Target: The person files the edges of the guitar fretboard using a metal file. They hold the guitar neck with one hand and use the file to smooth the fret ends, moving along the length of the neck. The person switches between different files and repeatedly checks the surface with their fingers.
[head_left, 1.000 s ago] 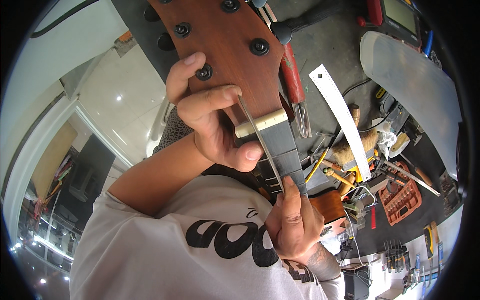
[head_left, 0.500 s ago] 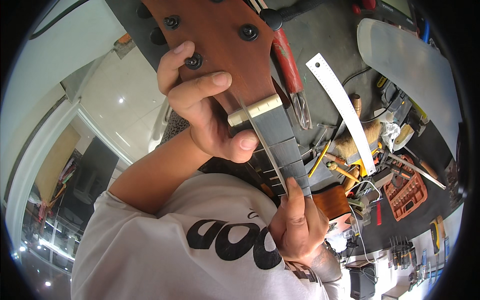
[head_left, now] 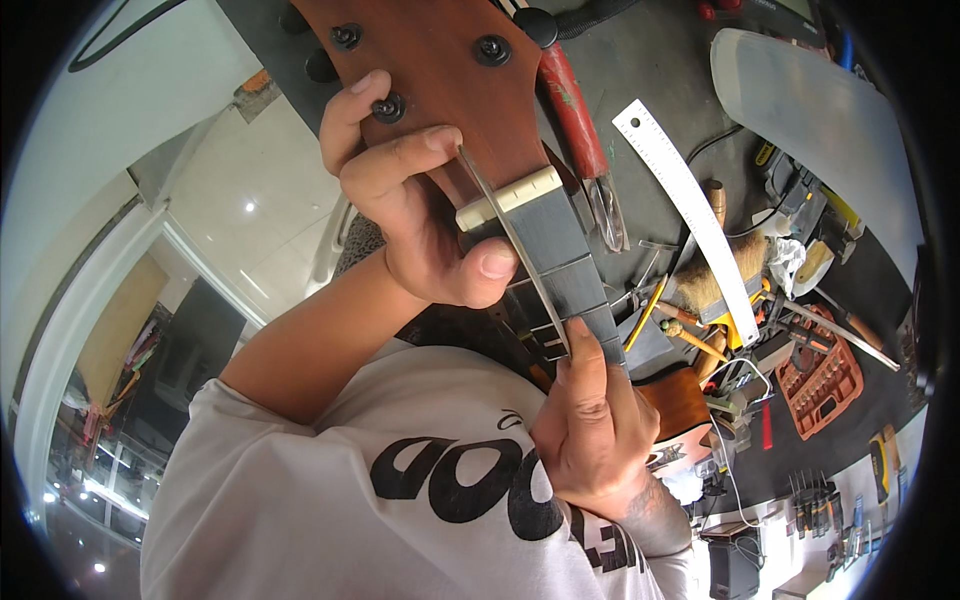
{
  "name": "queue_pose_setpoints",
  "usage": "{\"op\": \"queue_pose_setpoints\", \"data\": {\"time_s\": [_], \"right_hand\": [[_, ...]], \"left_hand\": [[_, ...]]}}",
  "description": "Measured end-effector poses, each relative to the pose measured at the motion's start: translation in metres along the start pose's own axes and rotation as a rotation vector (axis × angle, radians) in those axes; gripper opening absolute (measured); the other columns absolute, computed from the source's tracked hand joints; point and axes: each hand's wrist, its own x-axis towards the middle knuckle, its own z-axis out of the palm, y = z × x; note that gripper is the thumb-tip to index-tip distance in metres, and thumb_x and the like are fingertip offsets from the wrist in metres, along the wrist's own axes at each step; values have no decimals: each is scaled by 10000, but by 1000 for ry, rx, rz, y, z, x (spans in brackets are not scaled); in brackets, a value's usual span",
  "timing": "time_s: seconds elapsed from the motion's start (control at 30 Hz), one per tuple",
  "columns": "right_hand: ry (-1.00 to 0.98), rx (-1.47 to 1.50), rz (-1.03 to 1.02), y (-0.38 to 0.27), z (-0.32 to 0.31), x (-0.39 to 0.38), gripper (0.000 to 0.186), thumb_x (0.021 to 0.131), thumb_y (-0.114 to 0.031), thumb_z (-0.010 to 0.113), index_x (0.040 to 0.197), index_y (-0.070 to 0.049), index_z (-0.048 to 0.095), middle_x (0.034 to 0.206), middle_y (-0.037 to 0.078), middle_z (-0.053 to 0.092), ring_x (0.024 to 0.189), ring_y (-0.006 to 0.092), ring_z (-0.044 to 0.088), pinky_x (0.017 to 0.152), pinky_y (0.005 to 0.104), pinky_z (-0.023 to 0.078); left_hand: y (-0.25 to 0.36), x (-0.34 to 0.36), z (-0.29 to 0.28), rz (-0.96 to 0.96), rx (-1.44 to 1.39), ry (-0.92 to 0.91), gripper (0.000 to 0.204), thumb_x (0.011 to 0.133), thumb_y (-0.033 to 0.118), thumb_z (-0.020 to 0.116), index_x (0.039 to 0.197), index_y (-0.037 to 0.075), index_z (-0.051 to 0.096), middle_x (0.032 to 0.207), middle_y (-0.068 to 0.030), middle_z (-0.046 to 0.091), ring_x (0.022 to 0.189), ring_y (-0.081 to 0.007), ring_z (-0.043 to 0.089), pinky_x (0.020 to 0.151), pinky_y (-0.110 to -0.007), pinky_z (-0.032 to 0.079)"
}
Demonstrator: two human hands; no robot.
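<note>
A guitar's brown headstock (head_left: 440, 60) with black tuning posts points toward the top, its dark fretboard (head_left: 565, 255) running down to the right. A pale nut (head_left: 525, 195) crosses between them. A thin metal file (head_left: 523, 252) lies lengthwise over the nut. My right hand (head_left: 595, 430) pinches the file's lower end, its index finger stretched along it above the frets. My left hand (head_left: 415, 200) is at the left side of the neck, fingers spread on the headstock, thumb by the fretboard edge beside the file. One left fingertip is at the file's far tip.
On the dark bench lie a red-handled tool (head_left: 575, 110), a white ruler (head_left: 690, 220), a brush (head_left: 705, 290), a yellow pencil (head_left: 645, 312) and an orange socket case (head_left: 820, 380). A translucent sheet (head_left: 800, 110) stands at the upper right. Another guitar body (head_left: 668, 400) shows beyond my right hand.
The file has slid up across the nut toward the headstock, my right hand moving up with it. Its tip now reaches a left fingertip; the left hand has shifted only slightly.
</note>
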Motion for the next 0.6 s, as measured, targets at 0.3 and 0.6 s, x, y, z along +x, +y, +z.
{"op": "queue_pose_setpoints", "data": {"time_s": [0.3, 0.6], "right_hand": [[-49, 36, 36, -5, -8, 0, 503, 867, 138, 609, 1364, 116, 534, 830, 238, 673, 538, 280, 629, 492, 360, 508], [16, 3, 31, -6, -5, -3, 497, 866, 153, 601, 1358, 125, 537, 856, 225, 692, 591, 297, 672, 550, 358, 549]], "left_hand": [[-3, 4, -1, 4, -38, -6, 670, 901, 573, 647, 1274, 49, 459, 1449, -211, 283, 1339, -334, 368, 1082, -447, 378], [-14, 11, -5, 93, -26, -46, 682, 886, 564, 671, 1268, 44, 453, 1451, -207, 276, 1320, -334, 384, 1074, -433, 383]]}}
